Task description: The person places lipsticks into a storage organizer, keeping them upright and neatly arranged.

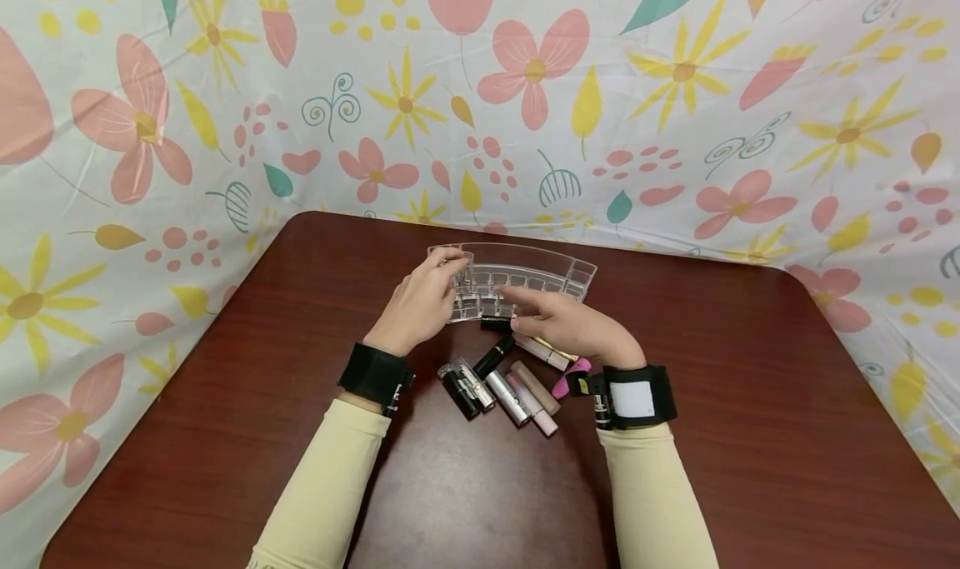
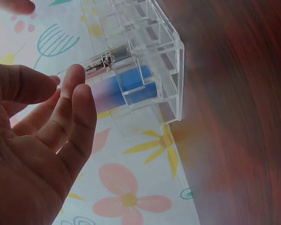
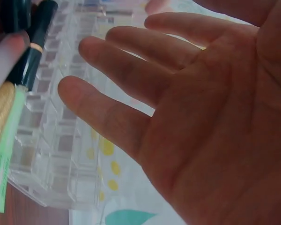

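A clear tiered organizer [image 1: 517,257] with small compartments stands toward the back of the table. At its left end my left hand [image 1: 420,302] pinches the top of a clear-capped lipstick tube [image 2: 100,64] with dark lettering, whose lower end sits in a compartment. Beside that tube, a pink-and-blue tube [image 2: 126,89] stands in another compartment. My right hand [image 1: 570,323] hovers at the organizer's front with its fingers extended, holding nothing. Under and beside it lie a black tube [image 1: 497,322] and a pale tube [image 1: 542,352].
Several loose cosmetic tubes lie in front of the organizer, among them a silver tube [image 1: 507,398], a pink tube [image 1: 534,404] and a black tube [image 1: 459,392]. A bright pink item [image 1: 572,377] is near the right wrist. Flowered cloth [image 1: 525,136] hangs behind the table.
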`<state>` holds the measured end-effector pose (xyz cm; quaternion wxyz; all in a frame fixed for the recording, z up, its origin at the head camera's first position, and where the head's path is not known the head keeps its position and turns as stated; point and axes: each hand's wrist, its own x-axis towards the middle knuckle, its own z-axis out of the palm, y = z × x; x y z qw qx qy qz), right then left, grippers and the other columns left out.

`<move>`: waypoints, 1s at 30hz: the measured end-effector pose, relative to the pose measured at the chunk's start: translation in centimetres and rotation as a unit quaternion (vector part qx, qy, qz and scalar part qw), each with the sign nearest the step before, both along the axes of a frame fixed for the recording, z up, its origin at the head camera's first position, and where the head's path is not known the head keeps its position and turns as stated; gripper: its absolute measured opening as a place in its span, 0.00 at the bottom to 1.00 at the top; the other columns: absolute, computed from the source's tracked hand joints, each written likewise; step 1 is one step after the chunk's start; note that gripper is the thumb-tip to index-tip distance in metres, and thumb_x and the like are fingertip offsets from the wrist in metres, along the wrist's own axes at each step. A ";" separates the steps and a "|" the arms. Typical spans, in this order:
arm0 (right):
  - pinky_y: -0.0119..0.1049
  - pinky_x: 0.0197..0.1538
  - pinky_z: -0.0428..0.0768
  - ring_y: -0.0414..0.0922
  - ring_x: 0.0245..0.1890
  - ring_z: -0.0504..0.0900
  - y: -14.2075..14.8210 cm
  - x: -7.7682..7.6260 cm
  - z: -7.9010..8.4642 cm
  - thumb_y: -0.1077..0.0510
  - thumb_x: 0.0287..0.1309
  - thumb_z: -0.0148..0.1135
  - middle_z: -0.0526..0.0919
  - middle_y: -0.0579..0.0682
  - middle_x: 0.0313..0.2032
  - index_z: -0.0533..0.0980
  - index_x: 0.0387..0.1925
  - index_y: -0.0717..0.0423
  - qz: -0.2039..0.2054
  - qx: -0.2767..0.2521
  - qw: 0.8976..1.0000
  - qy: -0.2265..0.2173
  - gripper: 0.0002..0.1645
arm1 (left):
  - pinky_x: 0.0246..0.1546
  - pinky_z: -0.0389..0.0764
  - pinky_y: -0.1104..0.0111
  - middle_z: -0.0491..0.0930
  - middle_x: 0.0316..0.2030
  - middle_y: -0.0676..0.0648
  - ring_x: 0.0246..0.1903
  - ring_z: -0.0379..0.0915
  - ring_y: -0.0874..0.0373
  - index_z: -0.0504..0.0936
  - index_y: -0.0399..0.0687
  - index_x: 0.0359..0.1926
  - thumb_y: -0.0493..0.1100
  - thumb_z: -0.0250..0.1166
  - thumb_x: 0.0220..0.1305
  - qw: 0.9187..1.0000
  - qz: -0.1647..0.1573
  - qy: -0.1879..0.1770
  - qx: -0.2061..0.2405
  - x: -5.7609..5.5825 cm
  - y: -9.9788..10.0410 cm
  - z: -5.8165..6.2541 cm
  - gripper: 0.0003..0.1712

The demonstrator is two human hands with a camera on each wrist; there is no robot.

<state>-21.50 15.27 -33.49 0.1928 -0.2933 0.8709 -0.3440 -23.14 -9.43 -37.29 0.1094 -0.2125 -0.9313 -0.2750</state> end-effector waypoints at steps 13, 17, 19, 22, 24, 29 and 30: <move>0.57 0.71 0.71 0.61 0.72 0.70 0.5 -0.5 -0.8 0.58 0.74 0.53 0.67 0.62 0.74 0.62 0.75 0.62 0.018 0.033 0.999 -0.001 0.32 | 0.24 0.63 0.67 0.68 0.70 0.46 0.30 0.70 0.57 0.74 0.47 0.69 0.34 0.53 0.74 1.000 0.001 0.007 -0.001 0.0 -0.1 0.0 0.24; 0.57 0.72 0.68 0.57 0.74 0.66 0.5 -0.6 -0.9 0.56 0.74 0.53 0.69 0.59 0.73 0.64 0.74 0.61 0.013 0.068 0.998 0.007 0.31 | 0.24 0.63 0.67 0.67 0.70 0.45 0.29 0.70 0.56 0.73 0.47 0.70 0.35 0.51 0.75 1.000 -0.003 0.014 -0.012 0.0 -0.1 0.1 0.25; 0.57 0.72 0.68 0.57 0.74 0.66 0.6 -0.6 -1.0 0.57 0.74 0.53 0.68 0.58 0.73 0.65 0.74 0.60 0.011 0.073 0.997 0.003 0.31 | 0.24 0.64 0.68 0.67 0.70 0.44 0.28 0.70 0.56 0.73 0.47 0.69 0.36 0.51 0.75 1.000 -0.001 0.023 -0.012 0.2 0.0 0.2 0.24; 0.57 0.71 0.70 0.58 0.73 0.68 0.7 -0.8 -0.9 0.58 0.74 0.53 0.69 0.60 0.72 0.65 0.74 0.61 0.014 0.069 0.998 0.009 0.31 | 0.23 0.64 0.68 0.67 0.67 0.43 0.29 0.71 0.56 0.74 0.48 0.68 0.36 0.53 0.76 0.999 -0.002 0.046 -0.010 0.7 0.4 0.7 0.23; 0.57 0.69 0.72 0.59 0.70 0.72 0.9 -0.8 -0.8 0.58 0.74 0.53 0.70 0.61 0.71 0.65 0.74 0.60 0.007 0.063 0.998 0.016 0.30 | 0.23 0.65 0.68 0.70 0.65 0.43 0.28 0.71 0.57 0.75 0.49 0.68 0.37 0.54 0.75 0.998 -0.009 0.062 -0.015 1.1 0.9 1.2 0.22; 0.56 0.64 0.76 0.60 0.65 0.77 1.7 -0.4 0.3 0.59 0.74 0.54 0.75 0.63 0.67 0.67 0.73 0.57 -0.029 0.053 0.997 0.049 0.29 | 0.22 0.71 0.68 0.79 0.51 0.48 0.26 0.71 0.59 0.78 0.52 0.64 0.40 0.56 0.75 0.994 -0.033 0.084 -0.059 2.3 2.3 2.5 0.19; 0.56 0.64 0.77 0.60 0.65 0.78 1.9 -0.2 0.5 0.59 0.74 0.54 0.77 0.64 0.65 0.67 0.72 0.57 -0.034 0.053 0.996 0.058 0.28 | 0.23 0.73 0.68 0.80 0.49 0.49 0.27 0.72 0.60 0.79 0.52 0.63 0.41 0.56 0.75 0.993 -0.035 0.088 -0.066 2.5 2.5 2.7 0.19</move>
